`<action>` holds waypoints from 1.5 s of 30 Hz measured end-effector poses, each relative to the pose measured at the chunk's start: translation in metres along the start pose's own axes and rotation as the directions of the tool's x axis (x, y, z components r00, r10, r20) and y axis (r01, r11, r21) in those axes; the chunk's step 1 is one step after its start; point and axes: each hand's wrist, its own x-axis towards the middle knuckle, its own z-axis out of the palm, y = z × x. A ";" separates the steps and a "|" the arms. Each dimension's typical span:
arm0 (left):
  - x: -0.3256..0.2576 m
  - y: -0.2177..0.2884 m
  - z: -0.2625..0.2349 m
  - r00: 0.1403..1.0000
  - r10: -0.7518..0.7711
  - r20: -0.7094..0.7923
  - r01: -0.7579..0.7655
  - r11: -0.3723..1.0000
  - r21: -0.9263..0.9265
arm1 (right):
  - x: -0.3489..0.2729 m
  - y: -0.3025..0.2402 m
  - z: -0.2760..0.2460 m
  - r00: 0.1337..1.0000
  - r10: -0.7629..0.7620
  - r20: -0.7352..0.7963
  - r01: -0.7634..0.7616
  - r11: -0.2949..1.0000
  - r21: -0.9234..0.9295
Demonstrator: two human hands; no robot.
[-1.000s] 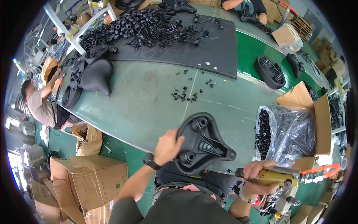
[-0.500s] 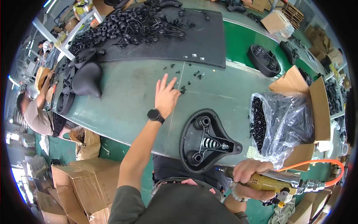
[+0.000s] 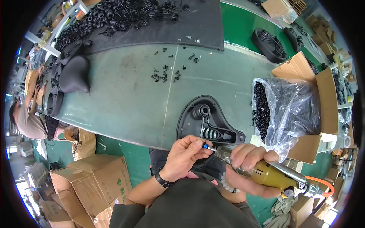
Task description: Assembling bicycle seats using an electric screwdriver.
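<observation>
My left hand (image 3: 185,156), back from the loose screws (image 3: 165,75), pinched one onto the driver (image 3: 266,173) gripped by my right hand (image 3: 249,161).

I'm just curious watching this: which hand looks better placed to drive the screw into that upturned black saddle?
Probably the right hand: it grips the yellow air screwdriver beside the saddle. The left hand only pinches at its tip.

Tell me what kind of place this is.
Probably a factory assembly line for bicycle saddles. An upturned saddle base lies on the long green workbench, loose black screws are scattered nearby, and the right hand grips an air-powered screwdriver.
</observation>
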 end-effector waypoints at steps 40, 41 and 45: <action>0.074 0.009 -0.062 0.898 0.287 0.332 -0.342 -0.016 0.939 | 0.022 0.070 -0.031 0.770 0.638 0.018 -0.593 0.726 -0.347; 0.075 0.009 -0.064 0.883 0.298 0.362 -0.375 -0.017 0.927 | 0.020 0.070 -0.030 0.760 0.650 0.030 -0.602 0.720 -0.345; 0.076 0.009 -0.063 0.857 0.340 0.386 -0.417 0.017 0.909 | 0.018 0.072 -0.017 0.867 0.483 0.121 -0.418 0.838 -0.351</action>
